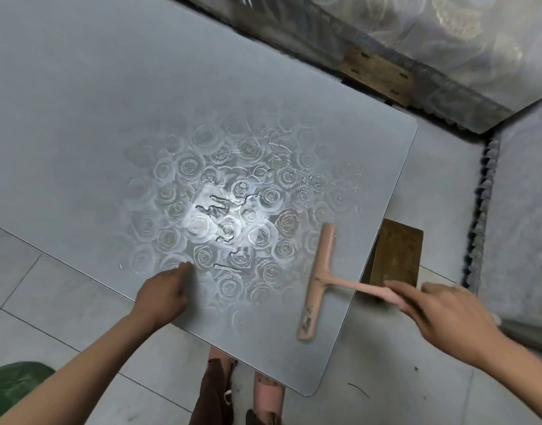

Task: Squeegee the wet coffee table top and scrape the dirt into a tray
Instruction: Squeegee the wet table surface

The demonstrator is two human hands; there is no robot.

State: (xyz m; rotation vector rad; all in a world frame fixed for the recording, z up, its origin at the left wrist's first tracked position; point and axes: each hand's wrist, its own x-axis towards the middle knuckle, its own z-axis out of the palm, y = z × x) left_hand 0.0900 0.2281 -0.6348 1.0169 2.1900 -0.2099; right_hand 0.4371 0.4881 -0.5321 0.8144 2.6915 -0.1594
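Right hand (441, 314): my fingers curl round the handle end of the pink squeegee (320, 280).
Blade (323, 250): lies on the coffee table top (110, 102), near its right edge.
Left hand (163, 294): holds nothing, fingers loosely bent, touching the top by its near edge.
Water (232, 204): puddles mid-top.

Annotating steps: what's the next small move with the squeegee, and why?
Probably carry the squeegee left, past the water: the right hand holds it between water and tray, so a pull back would sweep the water toward the tray.
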